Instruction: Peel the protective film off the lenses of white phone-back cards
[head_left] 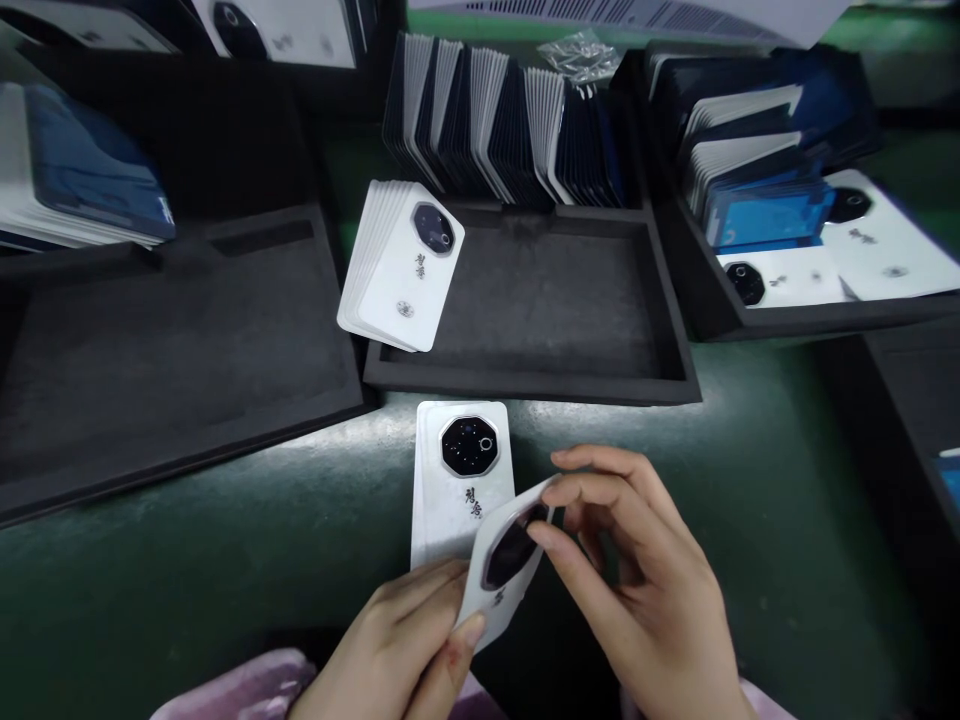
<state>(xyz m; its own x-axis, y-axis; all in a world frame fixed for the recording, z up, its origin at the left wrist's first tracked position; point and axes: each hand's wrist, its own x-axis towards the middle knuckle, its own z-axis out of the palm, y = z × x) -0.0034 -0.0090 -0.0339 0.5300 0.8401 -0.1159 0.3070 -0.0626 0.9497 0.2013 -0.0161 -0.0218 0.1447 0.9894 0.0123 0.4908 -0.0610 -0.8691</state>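
Note:
A white phone back cover (pixel 487 610) with a dark camera window is tilted up between my hands. My left hand (pixel 397 640) is closed on its lower end, thumb on the near face. At its upper corner my right hand (pixel 637 560) pinches the edge by the camera window, thumb in front and index finger behind. Just beyond lies a small stack of similar white covers (pixel 442 500), printed with dark lettering below an octagonal camera window; the held cover hides part of it.
A fanned stack of white covers (pixel 409 280) leans over the left rim of a black foam tray (pixel 540 388). Behind stands a row of upright covers (pixel 487 120). More black trays flank it, the left one (pixel 187 330) and the right one (pixel 825 318) with covers and blue-filmed pieces (pixel 765 215).

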